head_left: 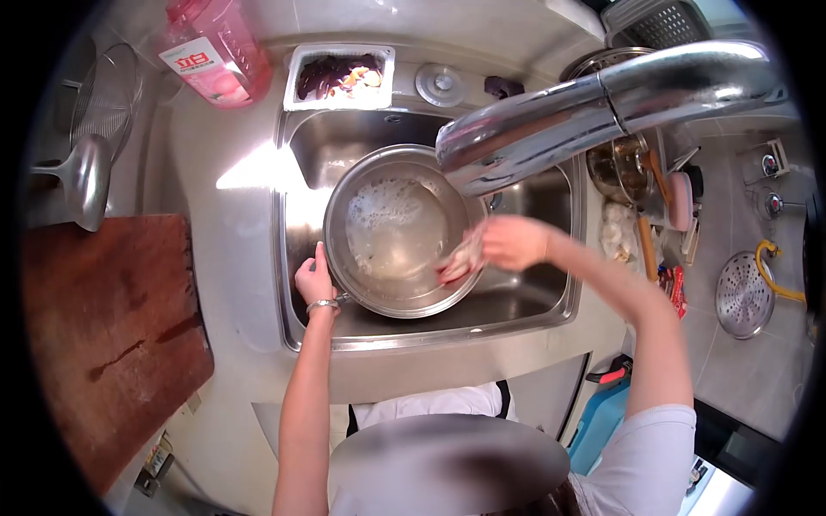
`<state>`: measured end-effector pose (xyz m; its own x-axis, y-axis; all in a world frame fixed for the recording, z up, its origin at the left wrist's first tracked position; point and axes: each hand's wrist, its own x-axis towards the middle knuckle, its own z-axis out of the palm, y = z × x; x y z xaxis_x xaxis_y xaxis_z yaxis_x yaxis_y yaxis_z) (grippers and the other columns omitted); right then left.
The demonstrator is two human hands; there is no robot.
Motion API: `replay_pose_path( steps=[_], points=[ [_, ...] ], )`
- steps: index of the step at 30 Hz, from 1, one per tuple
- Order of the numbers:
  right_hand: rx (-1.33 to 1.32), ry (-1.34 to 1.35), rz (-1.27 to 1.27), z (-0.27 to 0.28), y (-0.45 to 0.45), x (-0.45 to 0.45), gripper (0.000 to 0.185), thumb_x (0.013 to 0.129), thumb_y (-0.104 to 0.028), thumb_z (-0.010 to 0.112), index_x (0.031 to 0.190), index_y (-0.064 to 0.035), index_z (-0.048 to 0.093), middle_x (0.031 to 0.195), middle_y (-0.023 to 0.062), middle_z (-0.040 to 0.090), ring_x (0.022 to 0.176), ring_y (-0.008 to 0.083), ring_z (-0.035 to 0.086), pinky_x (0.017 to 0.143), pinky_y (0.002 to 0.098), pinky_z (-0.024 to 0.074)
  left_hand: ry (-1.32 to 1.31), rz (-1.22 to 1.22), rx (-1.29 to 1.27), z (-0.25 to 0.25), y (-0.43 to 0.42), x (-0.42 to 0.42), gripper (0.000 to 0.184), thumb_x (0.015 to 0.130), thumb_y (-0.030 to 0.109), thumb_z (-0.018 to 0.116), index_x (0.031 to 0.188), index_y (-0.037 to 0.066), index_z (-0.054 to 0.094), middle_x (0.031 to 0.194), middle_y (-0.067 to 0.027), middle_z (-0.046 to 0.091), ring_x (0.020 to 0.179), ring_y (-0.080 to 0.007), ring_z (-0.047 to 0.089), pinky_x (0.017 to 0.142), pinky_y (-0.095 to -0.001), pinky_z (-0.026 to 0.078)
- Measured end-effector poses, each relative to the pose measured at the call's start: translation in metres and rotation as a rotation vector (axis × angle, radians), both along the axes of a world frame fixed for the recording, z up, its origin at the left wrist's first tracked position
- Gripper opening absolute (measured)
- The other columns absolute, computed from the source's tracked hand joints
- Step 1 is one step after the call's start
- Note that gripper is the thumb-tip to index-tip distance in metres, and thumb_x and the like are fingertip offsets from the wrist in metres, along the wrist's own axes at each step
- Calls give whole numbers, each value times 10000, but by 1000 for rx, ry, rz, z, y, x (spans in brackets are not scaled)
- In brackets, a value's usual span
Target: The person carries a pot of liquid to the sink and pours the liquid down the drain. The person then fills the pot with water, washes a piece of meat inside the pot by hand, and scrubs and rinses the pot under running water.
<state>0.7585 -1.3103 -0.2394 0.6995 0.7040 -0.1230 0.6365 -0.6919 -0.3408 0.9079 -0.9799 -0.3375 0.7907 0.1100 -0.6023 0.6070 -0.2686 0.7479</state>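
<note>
A round metal pot (397,228) with cloudy, foamy water stands in the steel sink (551,215). At the pot's left rim is my left hand (315,279), its fingers wrapped against the edge near the handle. My right hand (514,243) is over the pot's right rim, closed on a pale, reddish piece of raw meat (463,258) that hangs over the water. Motion blurs the meat and the fingers. Above the pot's upper right side reaches the chrome faucet (533,129).
Behind the sink are a white tray (389,79) of dark scraps and a clear lid (440,85). A pink bottle (215,56), ladle (86,182) and wooden board (112,318) are at left. At right are a glass-lidded pot (619,172) and a perforated steamer plate (745,294).
</note>
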Motion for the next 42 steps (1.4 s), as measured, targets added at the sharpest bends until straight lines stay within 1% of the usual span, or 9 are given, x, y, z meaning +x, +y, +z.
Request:
replay_pose_path(
  steps=[8,15,17,22,28,33,37,41,42],
  points=[
    [-513,-429,372,8,-26,172,335,730,-262,528,982,-51,596,1126,78,509,1115,226,432,1005,386,295,-2,-166,39,-1,7,3,490,841,379,571,547,17,422,410,-17,346,286,-126,313,265,-299,208],
    [-831,-308,207,-23,-12,73,356,709,-253,525,983,-41,608,1074,71,543,1067,221,457,1008,380,268,58,-31,-12,2,3,2,497,827,389,586,534,40,388,425,12,323,293,-108,292,265,-283,194],
    [-574,-115,-64,-11,10,22,235,686,-242,547,833,-66,595,852,72,528,902,210,489,888,373,350,97,0,-31,3,2,2,508,821,395,593,521,59,357,431,24,313,297,-97,280,271,-273,175],
    [-28,59,41,-4,4,6,299,698,-292,594,860,-41,602,873,73,542,874,212,516,849,327,401,85,-102,30,10,1,4,491,836,403,564,550,28,427,430,0,343,288,-113,302,267,-288,202],
    [-68,332,-136,-49,-10,142,254,713,-244,545,900,-76,581,960,46,529,975,165,474,854,306,362,69,-265,32,3,6,10,487,871,390,507,569,8,486,413,-31,365,272,-145,336,262,-306,251],
    [-580,-956,603,-175,16,219,191,758,-200,517,901,-78,550,974,26,494,1027,154,421,906,291,327,16,-327,64,-4,10,11,504,873,394,500,562,0,471,408,-36,368,266,-152,360,263,-308,267],
    [228,-34,-65,-61,24,180,240,767,-179,503,952,-35,556,1116,60,505,1100,184,421,926,339,353,67,-245,23,7,6,8,500,865,406,513,554,20,447,424,-17,366,274,-132,341,261,-290,248],
    [-870,-440,-14,-28,16,64,328,768,-176,492,1048,-24,569,1133,127,549,1130,274,465,990,459,269,145,-116,-40,11,4,4,494,853,414,534,546,48,408,435,8,343,285,-109,308,263,-273,221],
    [-812,-198,-232,-48,24,43,357,756,-197,503,1074,-57,586,1059,95,604,1146,332,454,1050,472,184,157,-88,-52,13,4,5,493,850,417,539,546,55,400,438,13,337,287,-105,299,263,-269,215]
  ],
)
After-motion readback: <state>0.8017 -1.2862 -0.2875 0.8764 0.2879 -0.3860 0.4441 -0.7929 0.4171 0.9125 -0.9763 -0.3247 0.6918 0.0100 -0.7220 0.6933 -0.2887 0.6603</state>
